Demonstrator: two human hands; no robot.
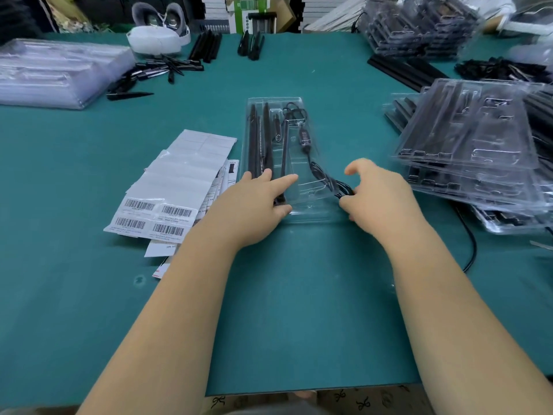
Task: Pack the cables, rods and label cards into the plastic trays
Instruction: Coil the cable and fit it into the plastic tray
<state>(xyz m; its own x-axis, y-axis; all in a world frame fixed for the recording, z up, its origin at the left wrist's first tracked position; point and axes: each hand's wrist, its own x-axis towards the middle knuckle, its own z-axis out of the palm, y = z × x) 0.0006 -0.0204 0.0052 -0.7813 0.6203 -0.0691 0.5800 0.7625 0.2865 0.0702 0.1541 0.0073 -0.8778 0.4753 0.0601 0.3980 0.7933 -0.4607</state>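
Note:
A clear plastic tray [305, 205] lies in the middle of the green table. Black rods [256, 139] lie in its left slots. A black cable [317, 170] with an inline controller runs down its right side. My left hand [254, 205] rests on the near ends of the rods with straight fingers, thumb at the tray's near edge. My right hand [380, 199] pinches the bundled end of the cable at the tray's near right corner. White label cards [179, 187] with barcodes lie fanned out left of the tray.
Packed trays [466, 139] are stacked at the right, with more at the far right corner. A pile of clear bags [57, 70] lies far left. Loose black rods [206, 47] and small black parts lie at the back beside a white headset [158, 37]. A loose cable [471, 247] trails at the right.

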